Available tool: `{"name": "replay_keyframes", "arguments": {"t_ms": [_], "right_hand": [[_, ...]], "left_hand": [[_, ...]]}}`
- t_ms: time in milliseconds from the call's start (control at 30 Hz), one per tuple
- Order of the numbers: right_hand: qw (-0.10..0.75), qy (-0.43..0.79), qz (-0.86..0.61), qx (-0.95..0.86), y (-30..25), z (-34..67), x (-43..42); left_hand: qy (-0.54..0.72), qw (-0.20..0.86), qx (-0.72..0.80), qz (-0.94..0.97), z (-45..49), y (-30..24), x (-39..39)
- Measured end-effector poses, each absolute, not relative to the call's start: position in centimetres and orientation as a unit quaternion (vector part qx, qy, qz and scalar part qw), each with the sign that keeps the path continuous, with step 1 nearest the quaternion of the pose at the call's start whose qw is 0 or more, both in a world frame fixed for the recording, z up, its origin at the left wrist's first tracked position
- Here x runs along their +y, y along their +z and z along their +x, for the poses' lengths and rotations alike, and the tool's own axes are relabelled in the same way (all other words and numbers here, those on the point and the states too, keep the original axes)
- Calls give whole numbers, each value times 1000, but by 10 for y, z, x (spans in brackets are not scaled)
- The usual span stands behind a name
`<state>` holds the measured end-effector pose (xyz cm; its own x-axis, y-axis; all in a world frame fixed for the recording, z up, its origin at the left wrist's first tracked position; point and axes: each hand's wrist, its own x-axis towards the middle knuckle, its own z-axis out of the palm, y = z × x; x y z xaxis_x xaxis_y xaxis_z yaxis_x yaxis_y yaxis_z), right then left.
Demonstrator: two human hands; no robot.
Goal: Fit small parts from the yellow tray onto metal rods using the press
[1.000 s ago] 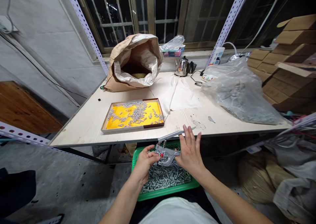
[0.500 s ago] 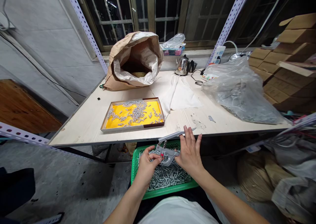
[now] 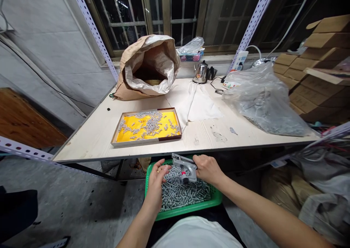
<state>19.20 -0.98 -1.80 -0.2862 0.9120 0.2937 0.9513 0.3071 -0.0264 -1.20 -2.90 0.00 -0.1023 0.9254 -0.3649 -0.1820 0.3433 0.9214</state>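
My right hand (image 3: 207,168) is wrapped round the end of a grey metal lever-handled tool (image 3: 188,166). The tool has a red part and a black round tip pointing down, and it hangs over the green plastic basket (image 3: 188,211). My left hand (image 3: 157,180) is just left of the tool, its fingers apart and nothing visible in them. Under both hands, the basket is filled with small metal springs or screw-like pieces (image 3: 186,195); their exact kind is too small to tell.
On the table (image 3: 90,140) lies a shallow tray (image 3: 146,142) with a yellow bottom and scattered small metal pieces. Behind it stands an open paper sack (image 3: 128,66). A kettle (image 3: 201,73), a white cloth (image 3: 203,106), a clear plastic bag (image 3: 262,95) and stacked cartons (image 3: 319,73) are farther back and right.
My right hand has gone from outstretched fingers to closing round the tool, whose raised lever is now pressed down. My left hand has come off the tool's red part.
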Motion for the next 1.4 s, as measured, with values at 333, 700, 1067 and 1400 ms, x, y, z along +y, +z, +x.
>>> {"name": "replay_keyframes", "arguments": {"t_ms": [333, 700, 1067, 1400], "right_hand": [[185, -110, -592, -777, -3, 186, -11], [271, -181, -602, -729, -19, 194, -37], [258, -198, -589, -740, -32, 207, -43], [252, -191, -599, -736, -29, 206, -36]], "left_hand": [[373, 624, 556, 402, -8, -3, -35], [440, 469, 575, 506, -20, -7, -41], [233, 90, 779, 575, -133, 47, 139], [255, 143, 771, 565, -138, 50, 160]]}}
